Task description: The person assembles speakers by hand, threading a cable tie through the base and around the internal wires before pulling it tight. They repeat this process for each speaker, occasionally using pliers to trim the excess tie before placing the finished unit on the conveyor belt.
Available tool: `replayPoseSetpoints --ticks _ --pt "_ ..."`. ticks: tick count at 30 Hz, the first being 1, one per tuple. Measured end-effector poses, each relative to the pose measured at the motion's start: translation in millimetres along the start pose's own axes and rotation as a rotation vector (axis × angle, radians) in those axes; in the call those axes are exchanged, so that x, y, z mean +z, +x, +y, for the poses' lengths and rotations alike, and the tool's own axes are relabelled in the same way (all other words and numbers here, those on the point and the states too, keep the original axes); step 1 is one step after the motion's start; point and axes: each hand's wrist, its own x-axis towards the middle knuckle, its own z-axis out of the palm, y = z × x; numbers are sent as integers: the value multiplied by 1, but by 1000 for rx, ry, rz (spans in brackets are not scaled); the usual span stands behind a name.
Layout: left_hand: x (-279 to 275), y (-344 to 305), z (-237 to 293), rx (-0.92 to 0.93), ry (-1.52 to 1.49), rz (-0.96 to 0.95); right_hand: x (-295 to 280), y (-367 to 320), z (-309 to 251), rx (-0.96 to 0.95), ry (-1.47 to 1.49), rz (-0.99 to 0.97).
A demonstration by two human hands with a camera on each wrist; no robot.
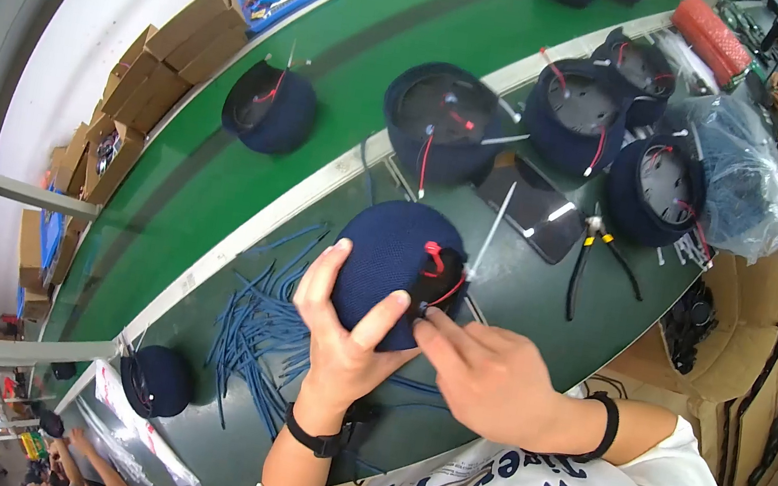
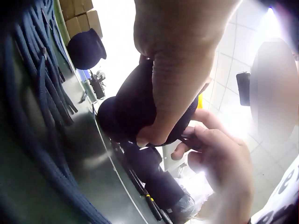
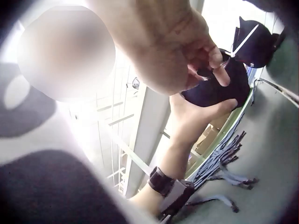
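Note:
A round housing covered in navy mesh fabric is tilted, its dark underside with a red wire facing right. My left hand grips it from below and the side, thumb across the fabric near the opening. A white cable tie sticks up from the opening's edge. At the lower edge of that opening, my right hand has its thumb and fingers curled together, pinching a small piece; I cannot tell what it is. The left wrist view shows the right fingertips right at the housing's rim.
Several similar housings with red wires stand at the back. A pile of blue cords lies left on the bench. Pliers and a dark flat panel lie to the right. Another housing sits on the green belt.

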Motion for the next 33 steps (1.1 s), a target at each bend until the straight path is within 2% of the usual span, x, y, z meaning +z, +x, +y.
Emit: replayPoseSetpoints --ticks 3,7,11,14,15,17,24,26,30,33 --pt "-5 -2 -4 -49 13 32 7 9 11 -109 18 26" --pt "-5 3 -6 -113 -44 128 -5 26 10 47 247 -8" --pt "-13 5 -8 -89 15 190 -15 37 14 23 264 96" --pt "-13 0 -15 -67 -26 245 -30 38 14 -12 292 143" --pt "-21 5 -8 -60 39 226 -32 39 12 -70 236 157" --pt "-19 3 -5 -65 -22 263 -35 38 12 -176 110 195" --pt "-18 4 -1 -18 -49 377 -30 33 6 -114 122 170" --pt "-19 2 -3 -6 -11 349 -25 33 7 -114 168 167" --pt "-28 4 -10 -53 12 282 -39 40 18 -176 314 28" --pt "-32 17 -34 -159 40 437 -111 73 46 -136 121 324"
